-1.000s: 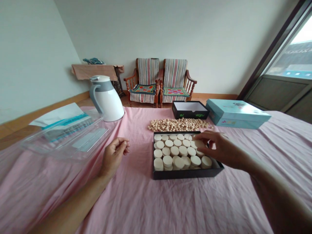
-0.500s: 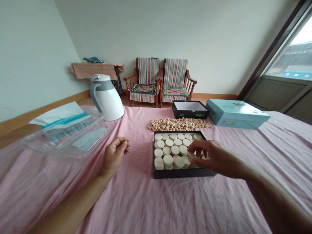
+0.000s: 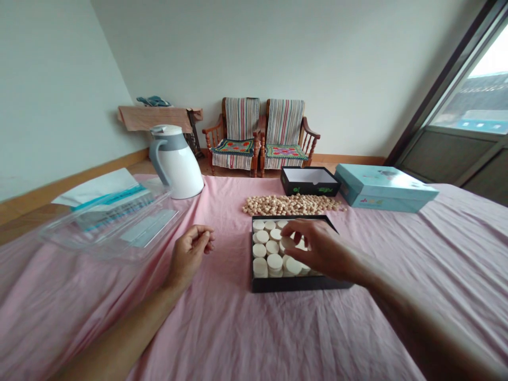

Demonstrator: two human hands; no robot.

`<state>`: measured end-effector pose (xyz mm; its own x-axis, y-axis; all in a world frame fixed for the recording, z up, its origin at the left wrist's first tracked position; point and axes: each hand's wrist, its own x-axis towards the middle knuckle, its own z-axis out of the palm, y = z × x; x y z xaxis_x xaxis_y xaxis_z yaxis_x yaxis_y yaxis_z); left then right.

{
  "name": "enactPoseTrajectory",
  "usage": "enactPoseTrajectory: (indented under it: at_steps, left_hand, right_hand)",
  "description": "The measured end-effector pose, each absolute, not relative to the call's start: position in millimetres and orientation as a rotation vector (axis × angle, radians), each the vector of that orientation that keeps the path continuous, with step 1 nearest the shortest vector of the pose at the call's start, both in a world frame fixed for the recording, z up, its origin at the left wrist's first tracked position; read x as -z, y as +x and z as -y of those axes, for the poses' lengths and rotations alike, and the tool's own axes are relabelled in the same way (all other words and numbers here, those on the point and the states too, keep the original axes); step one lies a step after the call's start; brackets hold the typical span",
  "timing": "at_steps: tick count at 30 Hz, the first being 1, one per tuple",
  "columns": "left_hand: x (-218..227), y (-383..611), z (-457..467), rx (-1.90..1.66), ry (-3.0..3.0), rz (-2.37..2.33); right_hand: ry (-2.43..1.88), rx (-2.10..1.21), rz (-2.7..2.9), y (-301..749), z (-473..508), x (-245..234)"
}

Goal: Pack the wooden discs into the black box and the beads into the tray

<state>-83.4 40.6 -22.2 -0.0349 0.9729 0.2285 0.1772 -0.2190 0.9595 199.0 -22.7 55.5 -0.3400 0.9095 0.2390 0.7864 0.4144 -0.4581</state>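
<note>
A shallow black box point(image 3: 301, 283) holds rows of round cream discs point(image 3: 274, 261), some stacked in short piles. Over the middle of it, my right hand point(image 3: 317, 246) pinches one cream disc point(image 3: 288, 243) between thumb and fingers, above the other discs. The hand and forearm cover the right part of the box. To the left of the box, my left hand point(image 3: 193, 247) hovers over the pink cloth with its fingers curled and the thumb pressed on them. Whether anything small is inside that grip is hidden.
Small tan pieces point(image 3: 293, 204) lie heaped behind the box. Farther back are a black box lid point(image 3: 309, 188) and a light-blue box point(image 3: 387, 193). On the left stand a white jug point(image 3: 180, 169) and clear plastic packaging point(image 3: 115, 233). Pink cloth point(image 3: 222, 328) covers the surface.
My right hand has moved left across the box with the cream disc, from its right side to the middle. My left hand has barely moved. The view has tilted slightly.
</note>
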Motion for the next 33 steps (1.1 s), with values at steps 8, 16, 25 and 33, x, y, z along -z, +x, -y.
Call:
enactPoseTrajectory:
  at_steps: [8,16,25,33]
  left_hand:
    - [22.8,-84.8,-39.1,-1.323,1.515,-1.247]
    - [24.0,-85.1,-37.7,-1.299,1.555,-1.210]
    - [25.8,-65.5,-15.5,-0.952,1.753,-1.035]
    - [5.7,-12.1,11.6,-0.953,1.614,-0.887]
  right_hand:
    - [-1.503,-0.192,2.336,164.4,13.4,-39.6]
    - [-1.467,-0.205,1.841,225.7,-5.1,-41.7]
    - [-1.437,-0.911,0.977,284.9,14.3,-3.8]
    - [-1.272,-1.332,0.730,262.0,43.5,1.3]
